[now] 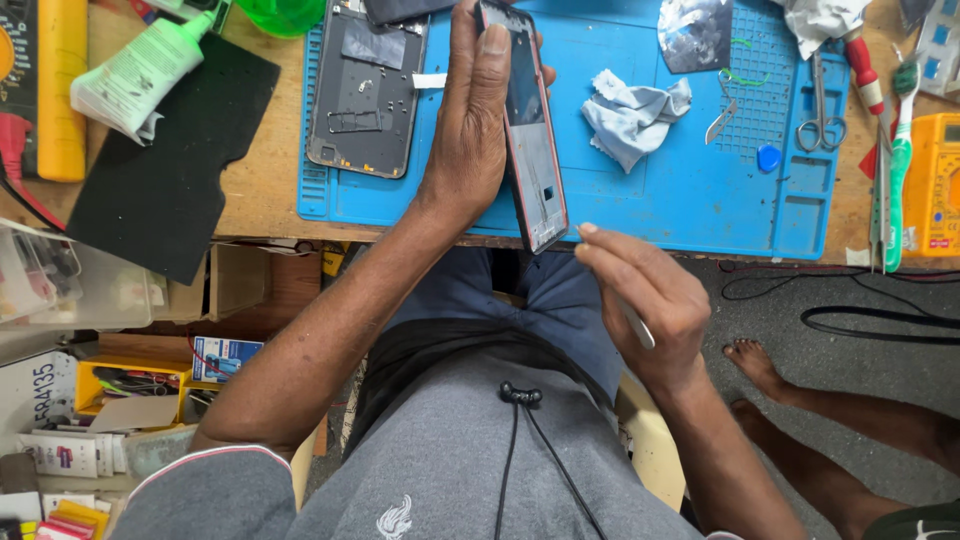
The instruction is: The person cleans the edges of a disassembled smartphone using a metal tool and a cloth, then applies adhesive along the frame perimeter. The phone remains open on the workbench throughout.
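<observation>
Holding a red-edged phone frame (pixel 528 140) upright on its edge, my left hand (pixel 470 130) grips it from the side above the blue work mat (pixel 690 215) on the table (pixel 262 190). My right hand (pixel 640 300) is pinched shut around a thin white tool (pixel 636 322), fingertips just beside the frame's lower corner. A phone back panel (pixel 366 90) lies on the mat to the left, with a crumpled cloth (pixel 632 115) to the right.

The phone frame (pixel 530 150) is a slim red-edged shell with a dark inner face and small cutouts, held on edge above the blue mat. The thin white tool (pixel 636 322) is pinched just beside the frame's lower corner.
</observation>
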